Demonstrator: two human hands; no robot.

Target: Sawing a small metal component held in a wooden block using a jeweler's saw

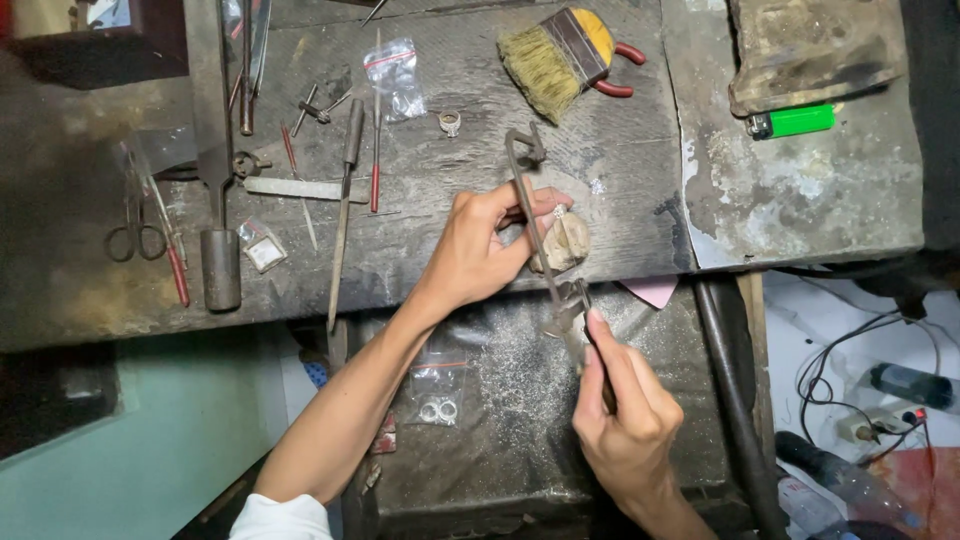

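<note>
My left hand (478,250) presses its fingers on a small piece held against a worn wooden bench peg (562,242) at the bench's front edge. My right hand (625,415) grips the handle of a jeweller's saw (527,195), whose metal frame runs up past the peg to the bench top. The saw blade lies beside the peg, close to my left fingertips. The small piece itself is mostly hidden under my fingers.
On the dark bench (450,120) lie a brush (555,55), a silver ring (450,123), small plastic bags (395,75), files (345,205), scissors (135,225) and a green lighter (795,122). A bag with rings (438,408) rests on the dusty tray (500,420) below. Cables lie at right.
</note>
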